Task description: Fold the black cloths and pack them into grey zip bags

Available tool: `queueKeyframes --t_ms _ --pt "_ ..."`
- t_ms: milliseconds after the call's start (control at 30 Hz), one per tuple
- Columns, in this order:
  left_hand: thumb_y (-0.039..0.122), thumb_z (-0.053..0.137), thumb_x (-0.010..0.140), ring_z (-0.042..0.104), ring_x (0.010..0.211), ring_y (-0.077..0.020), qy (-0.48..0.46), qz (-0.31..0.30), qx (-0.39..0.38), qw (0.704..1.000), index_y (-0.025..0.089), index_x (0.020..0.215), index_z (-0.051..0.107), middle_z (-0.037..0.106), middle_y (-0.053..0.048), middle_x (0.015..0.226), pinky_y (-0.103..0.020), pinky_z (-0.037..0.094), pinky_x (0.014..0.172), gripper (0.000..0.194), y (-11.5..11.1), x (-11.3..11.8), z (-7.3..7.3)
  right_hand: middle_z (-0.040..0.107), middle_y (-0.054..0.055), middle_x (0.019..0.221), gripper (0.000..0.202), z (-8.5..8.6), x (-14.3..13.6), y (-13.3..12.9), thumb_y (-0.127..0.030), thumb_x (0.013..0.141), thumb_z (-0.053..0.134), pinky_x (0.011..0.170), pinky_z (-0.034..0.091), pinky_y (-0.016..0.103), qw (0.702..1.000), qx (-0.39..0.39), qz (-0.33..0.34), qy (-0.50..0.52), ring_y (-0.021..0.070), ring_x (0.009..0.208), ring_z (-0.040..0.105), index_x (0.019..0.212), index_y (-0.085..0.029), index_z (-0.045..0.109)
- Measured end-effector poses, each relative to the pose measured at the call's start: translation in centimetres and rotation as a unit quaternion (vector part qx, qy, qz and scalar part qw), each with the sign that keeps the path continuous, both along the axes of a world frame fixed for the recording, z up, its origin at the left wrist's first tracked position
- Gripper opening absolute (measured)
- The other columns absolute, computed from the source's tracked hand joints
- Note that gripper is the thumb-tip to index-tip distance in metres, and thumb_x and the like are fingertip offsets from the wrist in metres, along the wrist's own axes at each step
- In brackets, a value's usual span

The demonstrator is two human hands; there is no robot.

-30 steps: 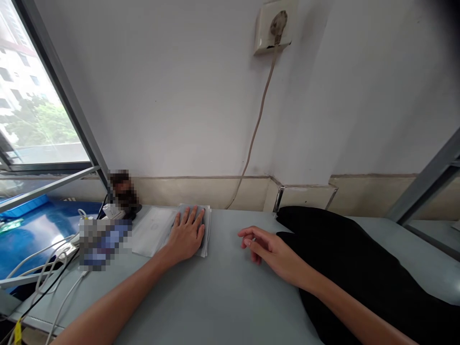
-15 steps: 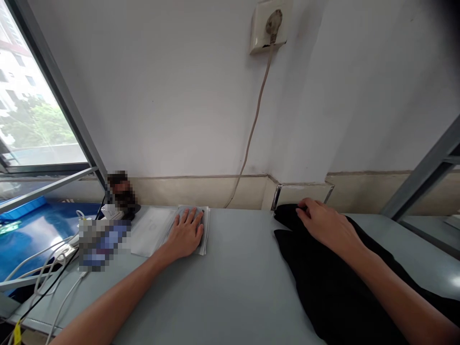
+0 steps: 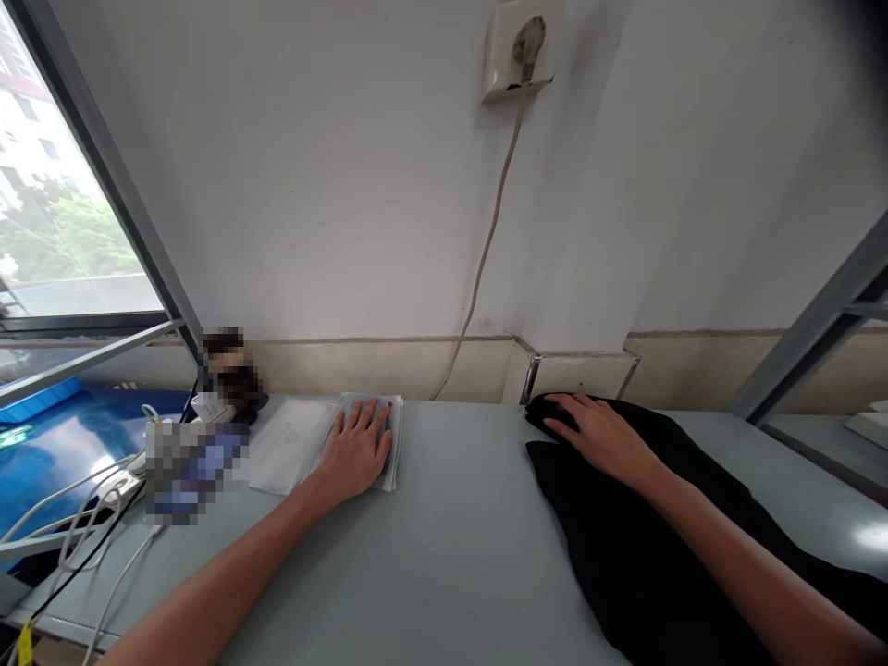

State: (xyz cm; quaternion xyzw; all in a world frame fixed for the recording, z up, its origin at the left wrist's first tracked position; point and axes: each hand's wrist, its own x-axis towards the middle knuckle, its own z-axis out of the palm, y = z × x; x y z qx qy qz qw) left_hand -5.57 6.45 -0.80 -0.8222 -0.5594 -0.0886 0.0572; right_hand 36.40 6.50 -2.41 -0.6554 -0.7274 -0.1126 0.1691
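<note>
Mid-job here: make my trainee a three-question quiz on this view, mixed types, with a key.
1. What is the right hand touching?
A) window frame
B) black fabric
C) blue tray
2. True or false: the left hand is clenched into a fist.
3. Fill in: the beige cable is plugged into a ____.

Key:
1. B
2. False; it lies flat on plastic packets.
3. wall socket

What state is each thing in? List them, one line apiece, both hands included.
left hand: fingers spread, on the clear plastic bags
right hand: fingers extended, on the black cloth
clear plastic bags: lying flat
black cloth: spread on the tabletop
plug: in the wall socket
power cord: hanging from the plug
</note>
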Motion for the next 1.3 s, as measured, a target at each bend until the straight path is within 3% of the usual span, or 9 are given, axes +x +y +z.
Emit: queueKeyframes --t_ms 267,367,533,633,700,833,967,1100,1300 --pt "0.039 0.034 0.109 0.029 0.156 -0.0355 -0.022 -0.019 0.055 0.998 0.021 0.158 0.041 0.036 -0.012 0.167 -0.067 0.018 0.125 0.053 -0.1 0.0 -0.2 0.070 0.013 0.121 0.031 3.1 -2.8 -1.9 -0.032 0.103 0.034 0.072 0.050 0.038 0.998 0.042 0.003 0.045 0.0296 0.093 0.069 0.119 -0.024 0.059" --pt "0.029 0.032 0.109 0.030 0.156 -0.0313 -0.046 -0.111 0.091 0.989 0.020 0.155 0.042 0.039 -0.012 0.166 -0.064 0.011 0.128 0.048 -1.3 0.7 1.2 0.069 0.009 0.118 0.026 4.8 -5.6 -3.9 -0.035 0.103 0.038 0.075 0.051 0.038 0.984 0.012 0.101 0.149 0.0270 0.090 0.068 0.115 -0.028 0.060" --pt "0.026 0.036 0.108 0.057 0.136 -0.0214 -0.142 -0.332 -0.041 0.932 0.026 0.138 0.053 0.062 -0.007 0.144 -0.046 0.029 0.127 0.034 -4.7 2.1 3.3 0.073 0.005 0.103 0.020 6.5 -10.7 -7.2 -0.043 0.099 0.057 0.081 0.056 0.039 0.873 -0.179 0.259 0.371 0.0256 0.089 0.067 0.105 -0.030 0.070" --pt "0.036 0.048 0.106 0.068 0.117 -0.0240 -0.191 -0.331 -0.155 0.911 0.027 0.140 0.049 0.068 -0.008 0.133 -0.041 0.051 0.105 0.035 -5.9 2.6 3.4 0.069 0.006 0.133 0.038 7.2 -12.0 -8.3 -0.047 0.096 0.067 0.100 0.055 0.044 0.771 -0.311 0.312 0.460 0.0273 0.110 0.069 0.131 -0.033 0.068" --pt "0.045 0.056 0.102 0.070 0.111 -0.0247 -0.238 -0.309 -0.213 0.896 0.027 0.148 0.038 0.068 -0.009 0.133 -0.036 0.057 0.086 0.052 -6.1 2.7 3.3 0.062 0.007 0.146 0.048 7.2 -11.9 -8.1 -0.049 0.096 0.066 0.103 0.054 0.046 0.745 -0.318 0.319 0.492 0.0285 0.115 0.068 0.141 -0.034 0.062" --pt "0.043 0.056 0.103 0.072 0.098 -0.0216 -0.281 -0.292 -0.256 0.878 0.032 0.164 0.007 0.069 -0.008 0.132 -0.033 0.056 0.077 0.079 -5.9 2.7 3.4 0.072 0.010 0.128 0.038 5.5 -9.6 -5.8 -0.053 0.101 0.054 0.102 0.052 0.049 0.868 -0.148 0.205 0.428 0.0314 0.113 0.068 0.127 -0.030 0.069" --pt "0.031 0.050 0.105 0.066 0.122 -0.0229 -0.244 -0.320 -0.207 0.892 0.035 0.153 0.045 0.067 -0.003 0.139 -0.039 0.049 0.106 0.049 -5.8 3.0 3.0 0.071 0.014 0.126 0.040 2.8 -7.2 -3.8 -0.046 0.095 0.057 0.105 0.047 0.054 0.961 -0.093 0.109 0.238 0.0370 0.120 0.063 0.128 -0.026 0.067" --pt "0.034 0.048 0.105 0.063 0.127 -0.0247 -0.267 -0.235 -0.137 0.924 0.029 0.141 0.061 0.067 -0.004 0.139 -0.041 0.047 0.111 0.038 -5.4 3.1 2.4 0.076 0.011 0.105 0.035 2.8 -6.5 -4.0 -0.049 0.094 0.059 0.088 0.053 0.046 0.949 -0.197 0.099 0.227 0.0351 0.098 0.070 0.117 -0.026 0.070" --pt "0.050 0.033 0.110 0.066 0.119 -0.0246 -0.381 -0.084 -0.122 0.913 0.028 0.161 0.035 0.068 -0.009 0.136 -0.041 0.055 0.099 0.056 -4.1 2.5 2.2 0.069 0.001 0.087 0.029 6.3 -7.6 -5.6 -0.052 0.097 0.060 0.069 0.051 0.032 0.855 -0.278 0.198 0.391 0.0225 0.078 0.062 0.089 -0.025 0.066"
